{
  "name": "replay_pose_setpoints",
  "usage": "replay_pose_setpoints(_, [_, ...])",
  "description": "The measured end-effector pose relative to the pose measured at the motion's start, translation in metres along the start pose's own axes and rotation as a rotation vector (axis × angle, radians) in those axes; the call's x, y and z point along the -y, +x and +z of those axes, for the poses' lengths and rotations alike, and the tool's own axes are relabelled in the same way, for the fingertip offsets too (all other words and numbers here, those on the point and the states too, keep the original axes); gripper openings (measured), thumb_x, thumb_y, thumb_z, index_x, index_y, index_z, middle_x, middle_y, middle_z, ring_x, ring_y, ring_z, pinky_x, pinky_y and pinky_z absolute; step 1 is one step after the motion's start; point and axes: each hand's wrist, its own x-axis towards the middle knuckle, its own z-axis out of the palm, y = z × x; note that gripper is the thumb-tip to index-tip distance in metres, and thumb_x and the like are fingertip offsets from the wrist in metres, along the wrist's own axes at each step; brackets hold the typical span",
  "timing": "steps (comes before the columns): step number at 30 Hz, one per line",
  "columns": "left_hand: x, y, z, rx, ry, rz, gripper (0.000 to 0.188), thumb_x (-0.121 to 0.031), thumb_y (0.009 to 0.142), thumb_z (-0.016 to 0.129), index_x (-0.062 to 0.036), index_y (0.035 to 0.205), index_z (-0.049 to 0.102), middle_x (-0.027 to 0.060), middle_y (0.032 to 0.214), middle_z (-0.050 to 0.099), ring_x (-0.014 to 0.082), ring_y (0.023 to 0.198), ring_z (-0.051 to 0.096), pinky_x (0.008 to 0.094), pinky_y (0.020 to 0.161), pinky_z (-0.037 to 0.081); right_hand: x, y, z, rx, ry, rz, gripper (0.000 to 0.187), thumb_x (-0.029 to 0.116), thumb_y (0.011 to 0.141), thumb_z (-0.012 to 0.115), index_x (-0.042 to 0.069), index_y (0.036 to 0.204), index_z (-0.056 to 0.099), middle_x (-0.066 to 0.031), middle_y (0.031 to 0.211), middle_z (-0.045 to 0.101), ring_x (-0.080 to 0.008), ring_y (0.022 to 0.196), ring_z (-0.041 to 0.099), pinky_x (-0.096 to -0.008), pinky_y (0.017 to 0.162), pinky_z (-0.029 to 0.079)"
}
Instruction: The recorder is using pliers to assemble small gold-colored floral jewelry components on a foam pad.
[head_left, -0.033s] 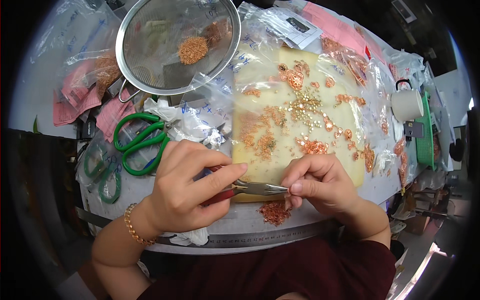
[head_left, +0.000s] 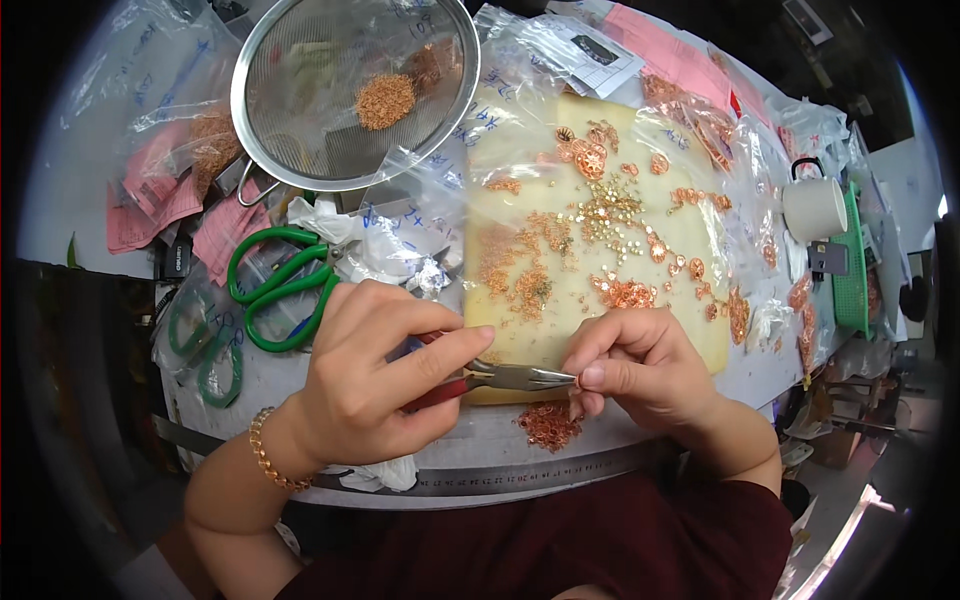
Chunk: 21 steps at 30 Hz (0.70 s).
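My left hand [head_left: 385, 375] is closed round the red handles of a pair of pliers [head_left: 520, 376], whose slim metal jaws point right. At the jaw tips, my right hand [head_left: 640, 370] pinches a tiny copper-coloured piece between thumb and fingers; its shape is mostly hidden. Just below the tips lies a heap of small reddish-copper links [head_left: 549, 425]. Beyond my hands, a pale yellow mat [head_left: 500, 335] carries copper-coloured rings and discs [head_left: 625, 292], small gold beads [head_left: 610, 213] and scattered fine links [head_left: 530, 290].
Green-handled scissors [head_left: 285, 290] lie left of the mat. A round mesh strainer [head_left: 320, 110] with copper-coloured bits sits at the far left. Plastic bags [head_left: 415, 245] and pink slips [head_left: 680, 60] surround the mat. At right stand a white mug [head_left: 814, 208] and green basket [head_left: 853, 270]. A steel ruler [head_left: 520, 477] follows the near edge.
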Motion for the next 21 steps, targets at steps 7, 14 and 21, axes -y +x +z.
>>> replay_pose_setpoints(7, [-0.002,-0.001,0.0,0.027,0.026,0.013,0.057,-0.009,0.057,0.077,-0.0112,0.114,0.073,0.0024,0.1,0.065,0.022,0.082,0.058,0.0365,0.074,0.042,-0.006,0.0,-0.003,0.025,-0.078,-0.039,0.011,0.003,0.097,0.062,-0.005,0.105,0.063,-0.0109,0.08,0.069,-0.0153,0.071,0.067,-0.03,0.064,0.055])
replay_pose_setpoints(14, [-0.001,-0.003,0.002,0.016,-0.003,0.0,0.058,-0.01,0.057,0.078,-0.0101,0.115,0.073,0.0035,0.102,0.065,0.0238,0.084,0.058,0.0375,0.076,0.043,-0.009,0.001,-0.001,0.015,-0.012,-0.015,0.012,0.003,0.097,0.062,-0.004,0.106,0.063,-0.0107,0.08,0.068,-0.0155,0.07,0.066,-0.0293,0.063,0.054])
replay_pose_setpoints(21, [-0.004,-0.002,0.0,0.051,0.089,0.041,0.057,-0.013,0.059,0.079,-0.0096,0.116,0.072,0.0029,0.103,0.065,0.0228,0.083,0.057,0.0381,0.074,0.042,-0.015,-0.001,-0.002,-0.005,-0.008,-0.043,0.012,0.004,0.097,0.062,-0.003,0.107,0.062,-0.0097,0.081,0.068,-0.0153,0.07,0.065,-0.029,0.063,0.054])
